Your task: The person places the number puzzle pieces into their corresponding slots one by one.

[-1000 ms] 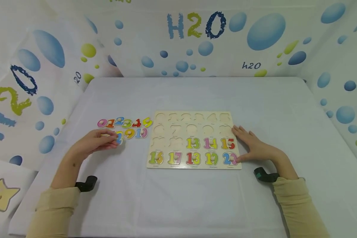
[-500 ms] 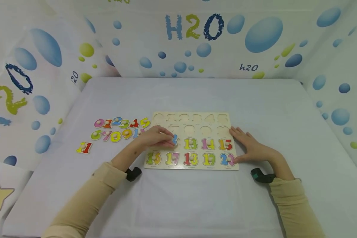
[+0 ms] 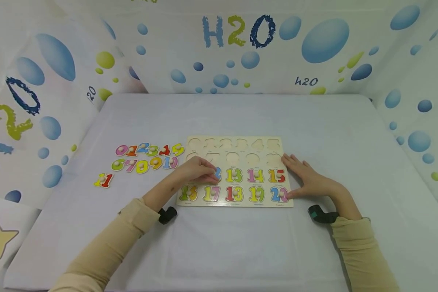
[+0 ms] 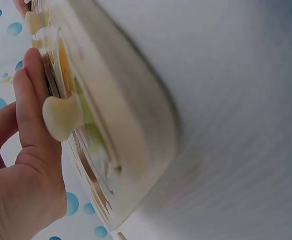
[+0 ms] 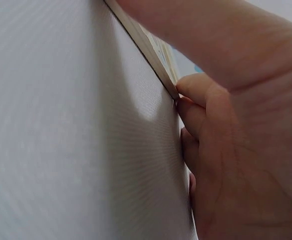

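Observation:
In the head view my left hand (image 3: pixel 194 170) pinches the number 12 puzzle piece (image 3: pixel 218 174) over the third row of a wooden number board (image 3: pixel 232 158). Its fingers cover most of the piece, so how deep it sits cannot be told. The left wrist view shows the left hand (image 4: pixel 33 145) beside a pale wooden knob (image 4: pixel 62 117) at the board's corner. With fingers spread, my right hand (image 3: pixel 312 178) rests against the board's right edge. Its fingertips touch that edge (image 5: pixel 153 60) in the right wrist view. Pieces 13 to 20 lie in their recesses.
Loose number pieces lie left of the board: 0 to 5 in a row, 6 (image 3: pixel 118 165) to 10 below them, and 11 (image 3: pixel 104 180) nearer the front. A white cloth covers the table (image 3: pixel 233 247). Printed curtains (image 3: pixel 160 48) stand behind and at both sides.
My left hand has carried the 12 from the loose pieces rightward to the board's third row, with a small shift over the last half second. The right hand stays at the board's edge.

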